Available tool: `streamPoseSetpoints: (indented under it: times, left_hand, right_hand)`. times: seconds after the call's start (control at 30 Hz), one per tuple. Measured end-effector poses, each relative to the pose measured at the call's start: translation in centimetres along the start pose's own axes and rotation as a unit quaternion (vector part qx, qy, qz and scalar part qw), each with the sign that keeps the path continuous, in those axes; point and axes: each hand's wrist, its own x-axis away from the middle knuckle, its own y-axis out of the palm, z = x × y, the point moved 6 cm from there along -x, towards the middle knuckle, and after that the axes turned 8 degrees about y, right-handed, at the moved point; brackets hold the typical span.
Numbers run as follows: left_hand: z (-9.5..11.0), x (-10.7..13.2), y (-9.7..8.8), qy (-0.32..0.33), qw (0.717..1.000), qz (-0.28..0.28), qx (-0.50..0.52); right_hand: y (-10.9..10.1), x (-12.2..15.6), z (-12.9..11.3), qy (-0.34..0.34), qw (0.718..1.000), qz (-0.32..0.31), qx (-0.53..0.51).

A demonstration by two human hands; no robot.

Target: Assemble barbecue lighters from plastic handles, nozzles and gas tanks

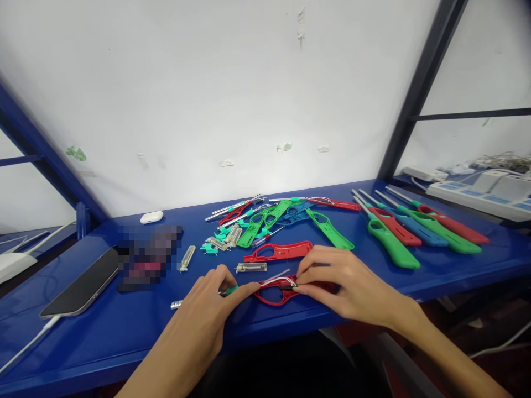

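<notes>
Holding red shell (271, 303) at front of counter (124, 334) | left grip (215, 298) pinching its near end, right grip (346, 283) pinching by its wires (289, 279) | shell open, looks half done | right: whole lighters (427, 231), look finished | back: open shells (329, 229), not joined

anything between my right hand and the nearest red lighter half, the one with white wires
Nothing visible: the right hand is on the red lighter half, fingers by its white wires. The clear tank lies just beyond that half, toward the wall, outside the gap.
</notes>
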Motion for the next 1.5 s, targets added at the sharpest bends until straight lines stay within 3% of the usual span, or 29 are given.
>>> streamPoseSetpoints:
  times: [0.3,0.43,0.53,0.73,1.07,1.5]
  left_hand:
    - [0.0,0.1,-0.9,-0.022,0.999,0.036,0.004]
    - [1.1,-0.4,-2.0,-0.035,0.995,0.093,-0.002]
    - [2.3,-1.5,-2.0,-0.007,0.993,0.120,0.016]
    - [3.3,-3.3,-0.6,0.019,0.995,0.090,0.046]
    - [3.5,-2.9,-0.9,0.041,0.992,0.099,0.063]
    - [5.4,-3.3,-1.3,0.104,0.984,0.113,-0.086]
  right_hand:
    - [0.0,0.0,0.1,0.005,1.000,-0.003,-0.007]
    - [0.0,0.0,0.2,0.005,1.000,-0.004,-0.011]
    - [0.0,0.1,0.3,0.003,1.000,-0.006,-0.015]
    - [0.1,0.1,0.3,0.005,1.000,-0.008,-0.020]
    - [0.1,0.1,0.4,0.003,1.000,-0.006,-0.022]
    - [0.2,0.1,0.1,0.005,1.000,0.000,0.013]
